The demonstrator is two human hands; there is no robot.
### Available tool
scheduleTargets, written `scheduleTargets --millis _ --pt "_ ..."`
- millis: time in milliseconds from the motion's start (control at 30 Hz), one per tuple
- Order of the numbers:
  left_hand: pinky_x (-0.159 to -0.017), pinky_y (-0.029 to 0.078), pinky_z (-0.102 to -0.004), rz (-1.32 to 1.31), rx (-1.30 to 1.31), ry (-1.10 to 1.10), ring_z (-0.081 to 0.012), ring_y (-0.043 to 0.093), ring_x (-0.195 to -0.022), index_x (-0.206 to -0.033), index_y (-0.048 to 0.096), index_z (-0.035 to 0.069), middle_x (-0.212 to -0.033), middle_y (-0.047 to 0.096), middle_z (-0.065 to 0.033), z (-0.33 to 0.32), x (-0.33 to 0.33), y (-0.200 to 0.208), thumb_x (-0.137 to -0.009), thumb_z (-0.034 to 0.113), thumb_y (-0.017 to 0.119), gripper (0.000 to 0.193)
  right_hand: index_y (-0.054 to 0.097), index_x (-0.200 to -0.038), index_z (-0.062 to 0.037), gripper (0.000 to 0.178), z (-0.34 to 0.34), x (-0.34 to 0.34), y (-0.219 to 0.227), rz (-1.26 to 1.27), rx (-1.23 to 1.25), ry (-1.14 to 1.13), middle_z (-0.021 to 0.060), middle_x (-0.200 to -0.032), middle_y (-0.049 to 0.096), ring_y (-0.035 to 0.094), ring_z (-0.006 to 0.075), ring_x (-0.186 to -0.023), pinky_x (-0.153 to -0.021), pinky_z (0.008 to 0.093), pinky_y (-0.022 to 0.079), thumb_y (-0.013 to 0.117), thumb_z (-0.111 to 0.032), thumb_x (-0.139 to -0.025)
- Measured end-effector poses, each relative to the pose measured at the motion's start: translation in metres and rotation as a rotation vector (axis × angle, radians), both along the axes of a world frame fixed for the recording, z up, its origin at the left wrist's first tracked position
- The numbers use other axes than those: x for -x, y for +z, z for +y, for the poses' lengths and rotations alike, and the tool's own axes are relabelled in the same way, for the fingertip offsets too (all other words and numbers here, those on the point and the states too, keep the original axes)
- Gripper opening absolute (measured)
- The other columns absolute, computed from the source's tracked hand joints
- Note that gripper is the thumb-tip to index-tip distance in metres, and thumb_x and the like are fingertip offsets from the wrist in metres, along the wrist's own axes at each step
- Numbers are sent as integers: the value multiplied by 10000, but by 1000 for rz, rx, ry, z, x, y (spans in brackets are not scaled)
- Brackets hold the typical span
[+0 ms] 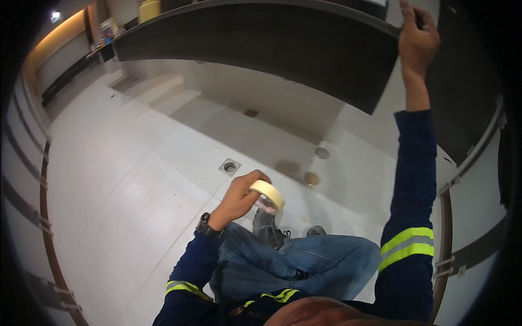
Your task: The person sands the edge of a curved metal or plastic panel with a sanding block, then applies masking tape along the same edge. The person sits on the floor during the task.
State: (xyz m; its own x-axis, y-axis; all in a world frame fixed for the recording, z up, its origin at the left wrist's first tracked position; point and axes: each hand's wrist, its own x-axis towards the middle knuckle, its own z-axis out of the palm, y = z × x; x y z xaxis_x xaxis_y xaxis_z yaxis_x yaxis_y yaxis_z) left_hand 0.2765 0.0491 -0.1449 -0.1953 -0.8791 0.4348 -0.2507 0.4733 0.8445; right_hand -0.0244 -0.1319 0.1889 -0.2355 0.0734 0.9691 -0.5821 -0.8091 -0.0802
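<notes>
A roll of pale yellow masking tape (268, 196) is in my left hand (243, 196), whose fingers go through and around the ring. It hangs above the floor, just over my dark boot (267, 228). My right arm is stretched far forward and up. At its end, my right hand (417, 39) is raised beside the right end of a dark counter front (261, 49), near a pale upright panel. Its fingers are curled, with one pointing up at the counter's edge. Anything pinched there is too small to make out.
Pale floor tiles (114, 157) hold a square drain (230, 167) and a round brass-coloured cover (311, 179). Under the counter runs a recessed space with another drain (250, 113). A yellow container (150, 10) stands on the counter top. Cabinet doors (478, 217) border the right side.
</notes>
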Motion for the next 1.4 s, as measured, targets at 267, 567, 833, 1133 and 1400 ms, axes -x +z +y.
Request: scheduleTargets --millis 267,567,833,1133,1400 --pt "-833 532 -333 30 28 -37 -206 673 -905 -1096 627 -25 -973 691 -133 1 6 -4 -806 48 461 342 771 -1035 -156 354 -19 18 -1 122 6 -119 -38 -760 681 602 30 -643 -568 212 448 699 -498 -976" --pt "-850 536 -334 14 -18 -27 -202 680 -925 -1087 633 -26 -973 700 -130 -1 6 -6 -781 36 474 350 769 -1093 -186 337 -31 28 3 103 -33 -211 -56 -743 653 573 21 -635 -602 217 466 693 -494 -980" --pt "-852 534 -385 5 9 -28 -302 703 -927 -1077 631 -22 -963 703 -196 -5 13 -17 -788 27 491 324 747 -1192 -212 340 -25 27 -5 169 -8 -308 -43 -840 660 558 16 -701 -655 205 453 600 -478 -1041" --pt "-830 529 -302 15 -85 -30 -182 682 -916 -1122 656 -8 -963 713 -113 -12 18 -20 -801 19 479 367 657 -982 -103 239 9 4 -6 -1 -69 171 -50 -726 566 506 47 -642 -599 247 420 646 -339 -1017" --pt "-837 529 -309 -9 -124 -22 -203 687 -922 -1161 660 -15 -1002 719 -130 -17 23 -24 -803 3 462 409 648 -924 -58 193 13 10 -25 128 64 375 -24 -798 597 543 54 -734 -670 222 438 627 -213 -1036"
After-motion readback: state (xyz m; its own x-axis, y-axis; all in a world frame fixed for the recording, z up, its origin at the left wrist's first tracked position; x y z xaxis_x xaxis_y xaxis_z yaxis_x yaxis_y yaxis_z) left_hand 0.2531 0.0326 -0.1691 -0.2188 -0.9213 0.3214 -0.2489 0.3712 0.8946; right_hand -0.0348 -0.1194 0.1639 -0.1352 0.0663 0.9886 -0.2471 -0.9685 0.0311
